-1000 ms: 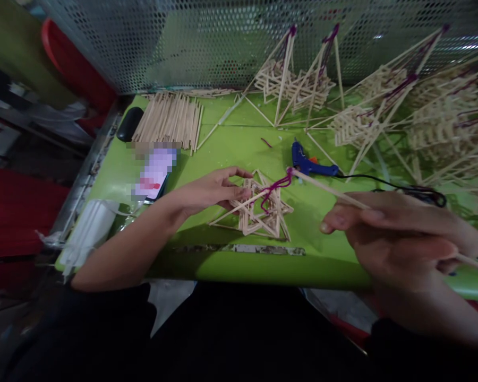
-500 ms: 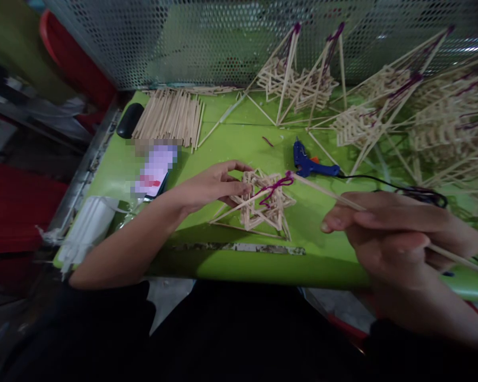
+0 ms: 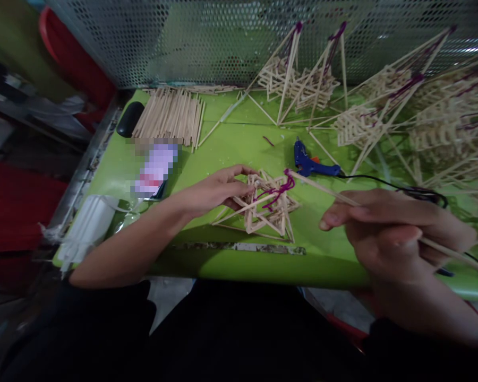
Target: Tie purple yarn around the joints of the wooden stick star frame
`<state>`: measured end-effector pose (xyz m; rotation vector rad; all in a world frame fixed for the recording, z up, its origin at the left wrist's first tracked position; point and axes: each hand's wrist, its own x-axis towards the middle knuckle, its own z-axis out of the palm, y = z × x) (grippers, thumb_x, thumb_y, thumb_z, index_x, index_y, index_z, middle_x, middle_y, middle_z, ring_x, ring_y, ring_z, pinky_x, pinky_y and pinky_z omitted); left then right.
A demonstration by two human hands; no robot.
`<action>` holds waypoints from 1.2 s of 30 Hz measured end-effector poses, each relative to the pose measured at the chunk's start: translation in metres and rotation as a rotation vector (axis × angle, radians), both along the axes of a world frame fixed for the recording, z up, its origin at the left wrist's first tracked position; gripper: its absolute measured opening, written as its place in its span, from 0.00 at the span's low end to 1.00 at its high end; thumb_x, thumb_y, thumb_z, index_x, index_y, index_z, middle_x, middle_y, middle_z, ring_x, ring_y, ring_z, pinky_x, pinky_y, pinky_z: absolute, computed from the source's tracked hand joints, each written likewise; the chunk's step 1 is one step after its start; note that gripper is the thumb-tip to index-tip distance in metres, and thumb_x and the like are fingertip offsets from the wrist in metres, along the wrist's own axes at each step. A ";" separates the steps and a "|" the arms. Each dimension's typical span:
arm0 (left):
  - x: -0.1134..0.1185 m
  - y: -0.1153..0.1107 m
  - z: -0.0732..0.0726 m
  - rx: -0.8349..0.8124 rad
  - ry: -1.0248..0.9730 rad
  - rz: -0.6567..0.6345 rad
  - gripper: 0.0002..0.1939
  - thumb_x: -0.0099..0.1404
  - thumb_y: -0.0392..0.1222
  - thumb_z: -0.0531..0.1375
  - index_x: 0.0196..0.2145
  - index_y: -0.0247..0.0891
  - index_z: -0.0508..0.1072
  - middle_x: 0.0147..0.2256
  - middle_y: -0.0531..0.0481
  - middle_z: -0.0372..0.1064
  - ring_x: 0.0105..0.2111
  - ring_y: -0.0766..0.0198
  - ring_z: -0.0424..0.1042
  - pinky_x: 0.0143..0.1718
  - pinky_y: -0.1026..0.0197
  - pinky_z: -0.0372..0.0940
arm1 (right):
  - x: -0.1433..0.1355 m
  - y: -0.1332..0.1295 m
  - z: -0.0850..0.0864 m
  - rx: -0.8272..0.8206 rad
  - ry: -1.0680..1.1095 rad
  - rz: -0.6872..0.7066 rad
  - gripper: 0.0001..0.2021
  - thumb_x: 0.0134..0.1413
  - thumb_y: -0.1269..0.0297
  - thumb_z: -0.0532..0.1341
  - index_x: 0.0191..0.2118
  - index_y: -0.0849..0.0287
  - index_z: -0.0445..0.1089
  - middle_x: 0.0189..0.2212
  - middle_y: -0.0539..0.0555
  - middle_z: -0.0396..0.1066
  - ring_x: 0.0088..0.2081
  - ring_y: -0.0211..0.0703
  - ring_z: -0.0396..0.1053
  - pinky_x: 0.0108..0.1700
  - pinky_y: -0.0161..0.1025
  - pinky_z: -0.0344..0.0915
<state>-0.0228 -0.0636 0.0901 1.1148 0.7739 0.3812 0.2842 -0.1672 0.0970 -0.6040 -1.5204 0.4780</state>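
A small structure of crossed wooden sticks (image 3: 265, 225) sits on the green table in front of me, with purple string (image 3: 278, 193) looped at its top. My left hand (image 3: 229, 190) grips its upper left side, thumb and fingers closed around the sticks. From the right, my right hand (image 3: 394, 225) holds a long thin wooden stick (image 3: 322, 188) between its fingers. This stick's far end meets the knotted string above the structure; whether it is fixed there I cannot tell. Just beyond lies a blue glue gun (image 3: 302, 159).
Several similar stick structures (image 3: 354, 124) with purple string stand at the back right. A pile of loose sticks (image 3: 169, 116), a black object (image 3: 130, 119), a phone (image 3: 157, 167) and a white power strip (image 3: 90, 225) occupy the left. The glue gun's cord (image 3: 386, 183) runs right. A perforated metal panel (image 3: 183, 42) rises behind.
The structure and my left hand have shifted slightly right and toward me. My right hand has moved a little left, and the string's loops hang differently.
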 end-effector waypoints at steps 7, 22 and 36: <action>0.002 -0.002 0.000 0.015 0.024 -0.007 0.27 0.78 0.50 0.75 0.67 0.39 0.75 0.49 0.42 0.85 0.41 0.59 0.85 0.42 0.57 0.79 | -0.005 0.029 -0.010 0.292 -0.025 -0.042 0.16 0.82 0.54 0.69 0.59 0.54 0.91 0.28 0.52 0.85 0.17 0.45 0.74 0.15 0.45 0.69; -0.002 0.002 0.003 0.029 0.140 -0.099 0.28 0.83 0.48 0.69 0.73 0.39 0.70 0.47 0.40 0.85 0.42 0.54 0.87 0.43 0.53 0.81 | -0.046 0.016 0.035 -0.187 0.102 -0.030 0.17 0.67 0.46 0.81 0.56 0.43 0.88 0.46 0.58 0.88 0.39 0.59 0.88 0.34 0.58 0.88; -0.011 0.003 0.006 0.271 0.282 0.031 0.27 0.81 0.62 0.71 0.66 0.41 0.80 0.51 0.41 0.86 0.50 0.51 0.85 0.54 0.49 0.76 | -0.010 -0.032 0.022 -0.196 0.063 -0.174 0.11 0.80 0.48 0.70 0.54 0.41 0.91 0.36 0.55 0.87 0.36 0.55 0.85 0.28 0.53 0.80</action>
